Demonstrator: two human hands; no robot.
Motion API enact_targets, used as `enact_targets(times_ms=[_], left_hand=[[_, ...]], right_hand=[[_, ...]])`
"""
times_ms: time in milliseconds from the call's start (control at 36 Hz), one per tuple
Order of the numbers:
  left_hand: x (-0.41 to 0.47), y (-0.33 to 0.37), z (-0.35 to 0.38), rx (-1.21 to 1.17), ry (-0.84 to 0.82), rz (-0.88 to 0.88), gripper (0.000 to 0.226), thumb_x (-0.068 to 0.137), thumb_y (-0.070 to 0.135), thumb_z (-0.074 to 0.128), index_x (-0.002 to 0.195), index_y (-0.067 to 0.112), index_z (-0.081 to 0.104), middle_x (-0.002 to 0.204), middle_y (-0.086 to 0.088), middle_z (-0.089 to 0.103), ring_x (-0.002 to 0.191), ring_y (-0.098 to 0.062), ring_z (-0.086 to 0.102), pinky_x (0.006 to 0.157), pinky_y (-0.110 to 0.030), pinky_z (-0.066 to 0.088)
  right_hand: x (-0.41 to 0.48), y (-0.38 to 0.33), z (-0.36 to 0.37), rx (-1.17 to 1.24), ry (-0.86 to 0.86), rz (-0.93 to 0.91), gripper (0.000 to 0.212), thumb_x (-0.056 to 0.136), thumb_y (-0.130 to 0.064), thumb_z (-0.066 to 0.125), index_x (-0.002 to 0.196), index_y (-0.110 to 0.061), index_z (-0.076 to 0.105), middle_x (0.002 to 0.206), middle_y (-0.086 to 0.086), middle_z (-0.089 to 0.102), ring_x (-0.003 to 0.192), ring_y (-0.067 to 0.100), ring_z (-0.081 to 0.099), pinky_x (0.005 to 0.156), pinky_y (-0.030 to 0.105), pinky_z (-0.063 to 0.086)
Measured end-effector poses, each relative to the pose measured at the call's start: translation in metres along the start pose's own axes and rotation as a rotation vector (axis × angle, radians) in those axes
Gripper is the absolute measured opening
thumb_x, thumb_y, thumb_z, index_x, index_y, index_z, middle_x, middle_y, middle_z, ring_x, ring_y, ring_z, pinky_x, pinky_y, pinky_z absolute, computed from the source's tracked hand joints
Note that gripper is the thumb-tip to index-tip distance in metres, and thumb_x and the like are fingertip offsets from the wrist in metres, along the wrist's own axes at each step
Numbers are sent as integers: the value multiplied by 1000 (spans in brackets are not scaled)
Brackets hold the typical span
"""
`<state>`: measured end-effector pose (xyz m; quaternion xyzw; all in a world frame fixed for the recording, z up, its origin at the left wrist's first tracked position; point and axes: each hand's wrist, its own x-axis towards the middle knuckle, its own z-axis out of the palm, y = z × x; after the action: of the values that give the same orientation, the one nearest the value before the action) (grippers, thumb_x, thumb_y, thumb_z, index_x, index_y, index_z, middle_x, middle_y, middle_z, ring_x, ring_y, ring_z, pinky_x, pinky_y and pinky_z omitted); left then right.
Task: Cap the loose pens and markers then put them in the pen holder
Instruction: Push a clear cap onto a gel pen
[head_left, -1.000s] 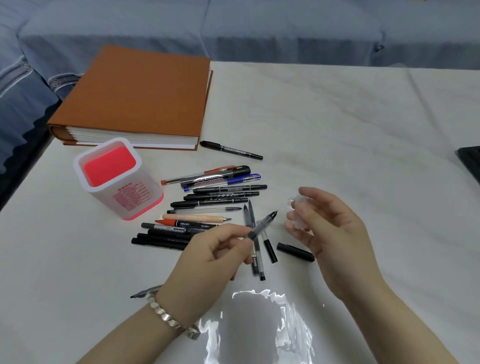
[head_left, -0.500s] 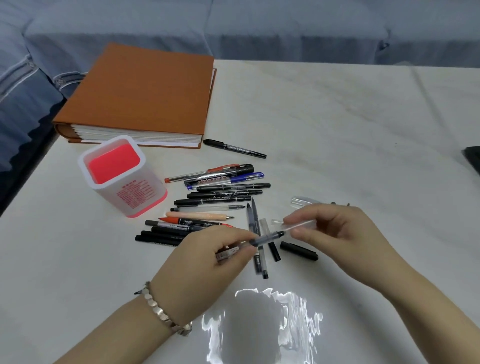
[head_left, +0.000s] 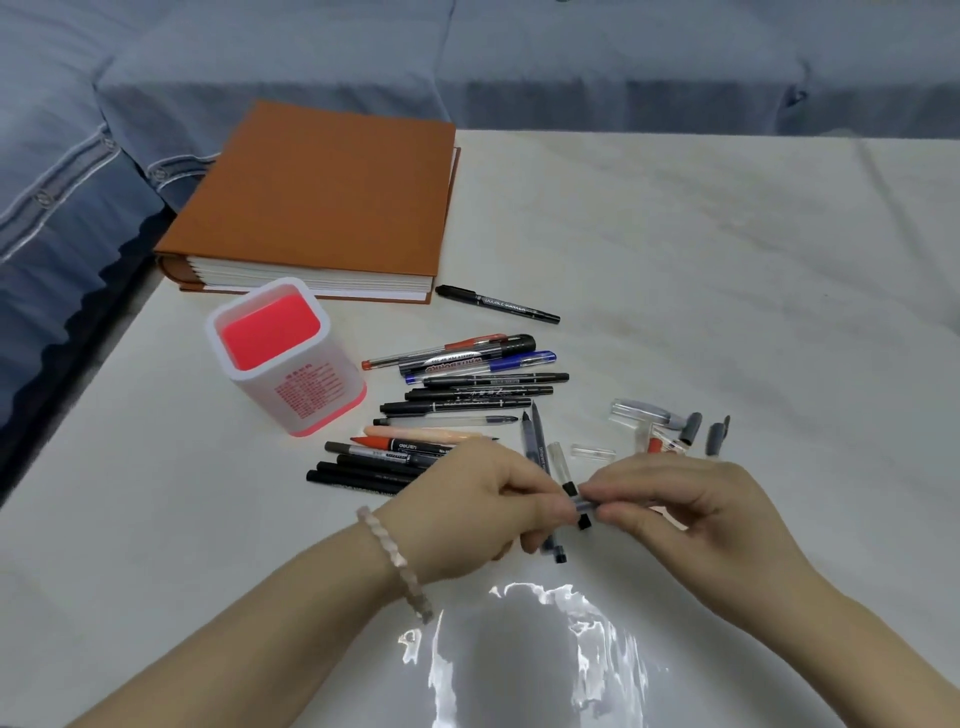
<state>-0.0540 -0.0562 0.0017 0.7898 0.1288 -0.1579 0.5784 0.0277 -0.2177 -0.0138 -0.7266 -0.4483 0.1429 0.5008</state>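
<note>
Low in the middle of the head view, my left hand grips the barrel of a clear pen. My right hand pinches a clear cap that sits over the pen's tip, the two hands almost touching. The white pen holder with a red inside stands empty at the left. Between it and my hands lies a pile of several pens and markers. Loose caps lie on the table just beyond my right hand. A lone black marker rests by the book.
An orange hardcover book lies at the table's back left, behind the holder. A blue sofa runs along the far and left edges of the white table. A glare patch shines on the table in front of me.
My hands have come together. The clear cap in my right hand has slid over the tip of the pen that my left hand holds.
</note>
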Motion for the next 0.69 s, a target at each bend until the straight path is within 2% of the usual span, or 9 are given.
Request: enact_targets(times_ms=[111, 167, 222, 278, 361, 417, 500, 583, 694], left_hand=[[-1, -4, -11, -205, -123, -150, 18, 86, 18, 55, 74, 14, 67, 42, 9, 50, 31, -3, 30, 32, -11, 20], [-2, -8, -13, -221, -137, -171, 18, 86, 21, 55, 75, 15, 68, 40, 8, 50, 32, -4, 30, 33, -12, 21], [1, -15, -11, -112, -30, -142, 20, 84, 27, 58, 69, 18, 67, 41, 8, 54, 36, -7, 36, 38, -16, 31], [6, -26, -14, 55, 166, -92, 22, 85, 31, 56, 71, 18, 67, 53, 8, 59, 49, -8, 47, 53, -22, 43], [12, -47, -33, 481, 500, 23, 18, 90, 25, 48, 86, 19, 65, 84, 3, 63, 80, -14, 57, 76, -32, 47], [16, -59, -46, 693, 608, 118, 18, 89, 16, 48, 90, 15, 66, 92, -1, 66, 88, -22, 58, 77, -35, 47], [23, -66, -52, 833, 596, 151, 14, 85, 10, 55, 86, 14, 69, 90, -3, 68, 86, -28, 59, 69, -37, 47], [29, -64, -49, 948, 558, 188, 17, 87, 11, 52, 93, 16, 68, 96, -1, 66, 94, -27, 57, 68, -33, 41], [41, -64, -49, 1065, 475, 82, 23, 91, 13, 44, 102, 22, 62, 106, 3, 59, 104, -20, 49, 75, -31, 41]], right_hand=[[2, 0, 6, -92, -68, -52, 28, 85, -48, 47, 94, -28, 65, 87, -42, 60, 84, -11, 61, 73, 2, 42], [5, 1, 9, -159, -123, -59, 22, 86, -43, 49, 99, -31, 61, 87, -42, 57, 85, -16, 56, 74, 0, 39], [10, 5, 13, -219, -177, -38, 22, 84, -35, 49, 101, -30, 61, 82, -32, 56, 83, -22, 50, 74, -2, 36], [14, 11, 16, -277, -188, -6, 28, 84, -34, 46, 101, -25, 66, 82, -28, 55, 83, -22, 48, 75, -3, 34], [23, 23, 13, -313, -84, 142, 21, 87, -20, 54, 102, -19, 68, 86, -17, 60, 85, -2, 55, 78, 6, 37], [33, 32, 7, -347, 62, 219, 21, 87, -8, 55, 101, -13, 68, 90, -7, 64, 85, 8, 56, 81, 16, 38], [59, 43, 2, -420, 154, 266, 22, 87, -4, 53, 103, -7, 67, 100, 10, 67, 89, 22, 56, 78, 18, 33], [90, 48, 10, -403, 92, 225, 22, 87, -6, 52, 105, -8, 66, 104, 10, 67, 95, 23, 57, 85, 24, 38], [113, 48, 26, -379, -10, 184, 25, 86, -7, 53, 108, -9, 65, 111, 8, 66, 97, 17, 57, 80, 15, 33]])
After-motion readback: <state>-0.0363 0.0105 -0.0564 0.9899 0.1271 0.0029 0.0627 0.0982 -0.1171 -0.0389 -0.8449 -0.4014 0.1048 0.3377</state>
